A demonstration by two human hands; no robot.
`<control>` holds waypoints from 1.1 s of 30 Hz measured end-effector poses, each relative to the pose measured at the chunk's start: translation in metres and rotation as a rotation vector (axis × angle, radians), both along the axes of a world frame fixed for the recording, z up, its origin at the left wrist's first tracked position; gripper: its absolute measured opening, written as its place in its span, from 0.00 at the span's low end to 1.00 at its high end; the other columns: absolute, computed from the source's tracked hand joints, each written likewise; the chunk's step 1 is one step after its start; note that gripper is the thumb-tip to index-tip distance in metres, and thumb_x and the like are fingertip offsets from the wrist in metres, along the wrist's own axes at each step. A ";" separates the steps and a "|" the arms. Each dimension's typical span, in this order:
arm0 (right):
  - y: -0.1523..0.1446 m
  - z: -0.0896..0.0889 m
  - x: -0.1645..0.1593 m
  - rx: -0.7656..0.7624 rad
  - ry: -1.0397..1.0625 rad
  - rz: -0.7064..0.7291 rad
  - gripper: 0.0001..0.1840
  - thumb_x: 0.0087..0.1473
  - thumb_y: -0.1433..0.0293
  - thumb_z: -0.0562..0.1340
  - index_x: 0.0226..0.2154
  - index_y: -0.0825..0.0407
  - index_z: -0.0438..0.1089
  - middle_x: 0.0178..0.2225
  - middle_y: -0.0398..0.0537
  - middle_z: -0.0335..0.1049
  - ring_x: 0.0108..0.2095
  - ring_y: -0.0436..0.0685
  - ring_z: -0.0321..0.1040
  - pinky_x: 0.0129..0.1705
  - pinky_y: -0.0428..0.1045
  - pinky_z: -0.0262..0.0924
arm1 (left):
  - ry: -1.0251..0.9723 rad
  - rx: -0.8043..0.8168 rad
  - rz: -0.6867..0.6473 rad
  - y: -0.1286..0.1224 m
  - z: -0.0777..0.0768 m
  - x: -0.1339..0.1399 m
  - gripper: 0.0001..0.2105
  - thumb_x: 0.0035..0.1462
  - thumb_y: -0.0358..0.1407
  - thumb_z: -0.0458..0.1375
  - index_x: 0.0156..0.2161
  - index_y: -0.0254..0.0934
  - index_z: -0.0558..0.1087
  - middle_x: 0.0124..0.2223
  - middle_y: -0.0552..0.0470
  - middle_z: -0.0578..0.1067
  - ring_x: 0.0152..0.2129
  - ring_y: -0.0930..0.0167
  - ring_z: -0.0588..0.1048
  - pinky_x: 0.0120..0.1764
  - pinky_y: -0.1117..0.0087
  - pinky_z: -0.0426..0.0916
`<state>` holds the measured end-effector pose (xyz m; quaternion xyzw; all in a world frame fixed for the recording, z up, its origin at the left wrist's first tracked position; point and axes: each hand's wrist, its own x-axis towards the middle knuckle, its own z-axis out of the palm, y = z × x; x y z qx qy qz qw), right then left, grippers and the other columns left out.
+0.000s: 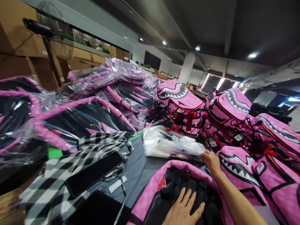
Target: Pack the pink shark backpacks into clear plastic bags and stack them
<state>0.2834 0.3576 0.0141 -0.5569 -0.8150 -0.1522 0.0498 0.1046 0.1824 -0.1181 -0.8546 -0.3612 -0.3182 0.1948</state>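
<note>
A pink backpack [150,200] lies at the front, its black back panel facing up. My left hand [184,207] rests flat on that panel, fingers spread. Further away, my right hand [211,161] pinches the near right corner of a clear plastic bag [161,147], one of a pile on the grey tabletop [137,170]. Left of the backpack are a black-and-white checked cloth [56,172] and a black phone-like slab [96,173] lying on it.
Pink backpacks wrapped in plastic [84,115] are heaped on the left and behind. Stacks of unwrapped backpacks with a shark-mouth print [180,97] stand on the right. At the back left are a fan [58,34] and cardboard boxes [18,34].
</note>
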 end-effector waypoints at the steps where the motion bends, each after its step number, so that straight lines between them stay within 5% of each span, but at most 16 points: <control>1: -0.013 -0.004 0.007 0.041 0.020 0.025 0.17 0.65 0.66 0.54 0.32 0.48 0.77 0.35 0.48 0.74 0.33 0.54 0.71 0.31 0.46 0.54 | -0.003 -0.006 -0.009 0.001 -0.002 0.001 0.27 0.71 0.49 0.46 0.71 0.46 0.53 0.58 0.45 0.76 0.53 0.61 0.76 0.58 0.58 0.62; 4: -0.047 -0.015 0.027 0.139 0.102 0.196 0.20 0.65 0.65 0.52 0.26 0.48 0.73 0.29 0.46 0.70 0.28 0.52 0.67 0.30 0.46 0.54 | -0.017 -0.050 -0.023 0.004 -0.008 0.002 0.27 0.72 0.47 0.46 0.71 0.48 0.51 0.59 0.46 0.76 0.54 0.61 0.75 0.60 0.57 0.59; 6: -0.061 -0.009 0.032 0.070 0.114 0.282 0.20 0.64 0.65 0.53 0.24 0.47 0.72 0.28 0.45 0.70 0.26 0.52 0.67 0.28 0.47 0.53 | -0.018 -0.093 -0.046 0.004 -0.008 0.001 0.28 0.71 0.48 0.47 0.72 0.49 0.49 0.61 0.46 0.74 0.55 0.61 0.74 0.61 0.57 0.57; 10: -0.055 0.042 0.006 -0.148 0.039 0.235 0.15 0.62 0.66 0.56 0.29 0.47 0.76 0.29 0.47 0.73 0.30 0.55 0.71 0.32 0.48 0.58 | -0.007 -0.131 -0.077 0.001 0.000 -0.004 0.32 0.69 0.53 0.48 0.72 0.46 0.47 0.63 0.42 0.72 0.57 0.58 0.71 0.61 0.55 0.56; 13: -0.025 0.067 -0.031 -0.162 0.136 0.240 0.15 0.62 0.65 0.57 0.47 0.47 0.75 0.47 0.54 0.75 0.48 0.60 0.71 0.48 0.52 0.62 | 0.011 -0.123 -0.071 0.000 0.003 -0.005 0.31 0.70 0.52 0.47 0.72 0.47 0.47 0.63 0.43 0.72 0.56 0.60 0.72 0.60 0.56 0.58; 15: -0.003 0.063 -0.048 -0.339 0.163 0.236 0.19 0.56 0.65 0.63 0.51 0.47 0.73 0.51 0.53 0.74 0.51 0.60 0.70 0.51 0.52 0.62 | 0.017 -0.096 -0.053 0.002 0.000 -0.004 0.29 0.71 0.50 0.46 0.72 0.48 0.50 0.61 0.45 0.74 0.55 0.61 0.73 0.59 0.57 0.60; 18: 0.018 0.043 -0.043 -0.530 0.118 0.149 0.12 0.44 0.66 0.71 0.35 0.50 0.79 0.33 0.49 0.78 0.35 0.59 0.73 0.39 0.50 0.64 | 0.004 -0.053 -0.015 0.006 -0.007 -0.001 0.24 0.72 0.46 0.46 0.70 0.51 0.53 0.58 0.49 0.76 0.54 0.63 0.75 0.58 0.59 0.62; 20: 0.022 0.034 -0.023 -0.513 0.124 0.114 0.06 0.47 0.66 0.68 0.27 0.52 0.77 0.26 0.49 0.75 0.31 0.60 0.72 0.37 0.52 0.63 | -0.003 -0.074 -0.024 0.007 -0.009 0.000 0.25 0.72 0.46 0.47 0.70 0.51 0.52 0.59 0.49 0.76 0.54 0.63 0.75 0.59 0.59 0.61; 25: 0.016 0.038 0.016 -0.543 0.220 0.151 0.19 0.59 0.59 0.56 0.42 0.51 0.78 0.41 0.54 0.78 0.42 0.62 0.72 0.48 0.55 0.63 | 0.007 -0.183 -0.089 0.004 -0.005 -0.002 0.34 0.67 0.53 0.51 0.72 0.46 0.47 0.65 0.42 0.69 0.58 0.57 0.71 0.61 0.54 0.59; 28: 0.009 0.045 0.020 -0.658 0.274 0.196 0.28 0.60 0.49 0.52 0.40 0.50 0.80 0.43 0.55 0.78 0.45 0.64 0.73 0.52 0.58 0.64 | -0.001 -0.151 -0.083 0.004 -0.003 -0.003 0.32 0.69 0.51 0.50 0.72 0.47 0.47 0.63 0.43 0.71 0.57 0.59 0.72 0.61 0.56 0.58; 30: 0.004 0.049 0.021 -0.712 0.314 0.231 0.34 0.59 0.42 0.50 0.39 0.49 0.81 0.45 0.55 0.78 0.48 0.65 0.73 0.55 0.60 0.63 | 0.002 -0.120 -0.075 0.004 -0.002 -0.003 0.30 0.70 0.49 0.49 0.72 0.48 0.49 0.62 0.45 0.73 0.56 0.61 0.73 0.61 0.57 0.58; 33: -0.002 0.053 0.022 -0.722 0.382 0.290 0.34 0.48 0.37 0.59 0.33 0.49 0.81 0.48 0.56 0.78 0.49 0.66 0.73 0.56 0.60 0.63 | 0.029 -0.138 -0.073 0.004 0.002 -0.004 0.29 0.70 0.50 0.48 0.72 0.47 0.51 0.62 0.43 0.73 0.56 0.59 0.73 0.60 0.56 0.59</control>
